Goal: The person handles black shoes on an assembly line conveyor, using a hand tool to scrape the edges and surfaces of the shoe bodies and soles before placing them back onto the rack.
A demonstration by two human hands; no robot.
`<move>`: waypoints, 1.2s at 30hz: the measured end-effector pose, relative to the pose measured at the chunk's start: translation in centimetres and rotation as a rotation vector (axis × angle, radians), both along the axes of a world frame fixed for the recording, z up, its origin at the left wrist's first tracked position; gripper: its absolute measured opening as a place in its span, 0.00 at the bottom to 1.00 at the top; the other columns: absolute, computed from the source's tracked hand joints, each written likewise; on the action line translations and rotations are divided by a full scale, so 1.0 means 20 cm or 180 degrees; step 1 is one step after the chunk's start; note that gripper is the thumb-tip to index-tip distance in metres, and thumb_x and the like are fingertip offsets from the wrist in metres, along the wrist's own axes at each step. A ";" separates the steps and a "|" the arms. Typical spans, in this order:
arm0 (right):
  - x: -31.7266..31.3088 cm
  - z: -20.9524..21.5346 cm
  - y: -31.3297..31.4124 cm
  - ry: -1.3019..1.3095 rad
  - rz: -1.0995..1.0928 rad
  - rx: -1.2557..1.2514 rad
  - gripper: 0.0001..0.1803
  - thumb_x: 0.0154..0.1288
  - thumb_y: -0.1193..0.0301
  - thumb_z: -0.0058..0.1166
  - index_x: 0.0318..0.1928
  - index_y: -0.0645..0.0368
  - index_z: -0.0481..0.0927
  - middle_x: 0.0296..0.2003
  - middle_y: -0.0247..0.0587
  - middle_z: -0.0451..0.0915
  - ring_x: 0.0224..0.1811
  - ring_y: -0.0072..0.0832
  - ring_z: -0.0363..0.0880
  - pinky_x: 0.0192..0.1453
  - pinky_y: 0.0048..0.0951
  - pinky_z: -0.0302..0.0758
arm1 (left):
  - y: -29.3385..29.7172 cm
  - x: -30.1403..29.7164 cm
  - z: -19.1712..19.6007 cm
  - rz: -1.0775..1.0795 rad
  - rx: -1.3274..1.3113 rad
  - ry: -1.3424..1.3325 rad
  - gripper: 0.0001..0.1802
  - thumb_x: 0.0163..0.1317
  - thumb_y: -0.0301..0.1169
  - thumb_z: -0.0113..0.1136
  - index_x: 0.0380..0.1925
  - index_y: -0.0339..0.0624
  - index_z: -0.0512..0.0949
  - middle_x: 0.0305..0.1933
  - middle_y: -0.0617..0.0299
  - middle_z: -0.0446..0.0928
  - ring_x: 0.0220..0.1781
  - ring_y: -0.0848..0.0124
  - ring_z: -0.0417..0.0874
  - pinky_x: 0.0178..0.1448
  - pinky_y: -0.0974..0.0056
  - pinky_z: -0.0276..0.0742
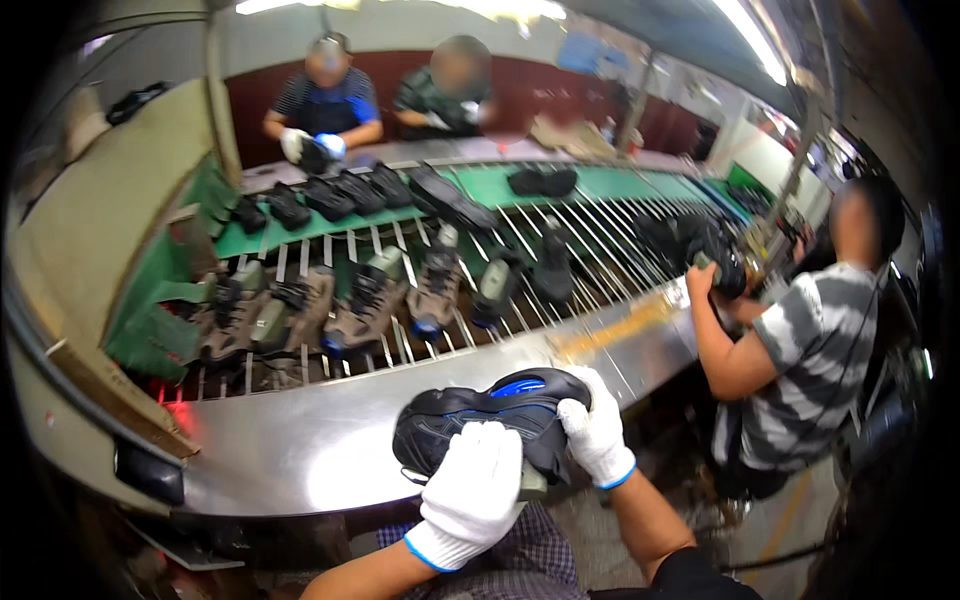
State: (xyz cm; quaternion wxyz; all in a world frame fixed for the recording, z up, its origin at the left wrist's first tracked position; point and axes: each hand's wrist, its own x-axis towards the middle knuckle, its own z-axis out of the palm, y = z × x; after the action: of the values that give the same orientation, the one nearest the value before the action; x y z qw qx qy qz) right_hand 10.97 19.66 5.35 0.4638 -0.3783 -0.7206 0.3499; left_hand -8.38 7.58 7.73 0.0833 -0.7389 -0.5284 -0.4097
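I hold a black shoe (pixel 425 440) tilted on its side above the near metal edge, its sole turned up and away from me. A glossy blue insert (pixel 517 387) shows in the sole. An olive-green block, apparently a shoe last (pixel 533 486), sticks out of the shoe's opening on the near side. My left hand (pixel 474 485), in a white knit glove with a blue cuff, is pressed over the upper with its fingers together. At the right end of the shoe, my gloved right hand (pixel 597 430) grips the sole's edge, thumb on the near side.
Beyond the metal ledge (pixel 280 450), a slatted rack (pixel 400 340) carries several brown shoes (pixel 365 305). Black shoes (pixel 330 198) line a green belt (pixel 610 184) behind it. Two people (pixel 325 110) work across the line; another person (pixel 815 350) in stripes handles a dark shoe at right.
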 end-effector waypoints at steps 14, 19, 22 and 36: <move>-0.06 0.17 -0.14 -0.2669 0.1263 -0.0537 0.27 0.74 0.50 0.60 0.61 0.58 0.82 0.43 0.55 0.89 0.45 0.53 0.90 0.50 0.46 0.86 | -0.20 -0.10 -0.22 -0.0856 0.0255 0.1267 0.16 0.64 0.32 0.66 0.48 0.34 0.87 0.52 0.45 0.86 0.52 0.48 0.89 0.52 0.47 0.90; -0.27 0.11 -0.12 -0.3012 0.1837 -0.0019 0.23 0.77 0.51 0.54 0.54 0.59 0.84 0.36 0.55 0.87 0.40 0.55 0.89 0.47 0.51 0.84 | -0.30 -0.17 -0.35 -0.0776 0.0248 0.1262 0.16 0.64 0.34 0.65 0.49 0.39 0.88 0.55 0.50 0.86 0.54 0.53 0.90 0.56 0.50 0.90; -0.35 0.03 -0.05 -0.2710 0.1923 -0.0097 0.21 0.80 0.54 0.53 0.49 0.60 0.85 0.37 0.57 0.86 0.40 0.56 0.87 0.49 0.51 0.84 | -0.29 -0.21 -0.28 -0.0623 0.0143 0.1295 0.16 0.64 0.34 0.66 0.50 0.41 0.88 0.56 0.51 0.86 0.55 0.52 0.90 0.58 0.50 0.90; -0.52 0.01 0.08 -0.3184 0.2102 -0.0087 0.31 0.85 0.43 0.43 0.48 0.61 0.81 0.37 0.63 0.86 0.42 0.61 0.87 0.50 0.54 0.81 | -0.23 -0.30 -0.17 -0.0875 -0.0162 0.0982 0.17 0.61 0.31 0.67 0.48 0.36 0.86 0.58 0.49 0.85 0.58 0.54 0.88 0.63 0.52 0.86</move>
State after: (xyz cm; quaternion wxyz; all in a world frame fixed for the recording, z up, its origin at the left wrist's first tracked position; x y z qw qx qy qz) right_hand 0.65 21.26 5.56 -0.0699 -0.2591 -0.9264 0.2643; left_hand -14.39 2.93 4.33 0.0879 -0.8599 -0.4137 -0.2858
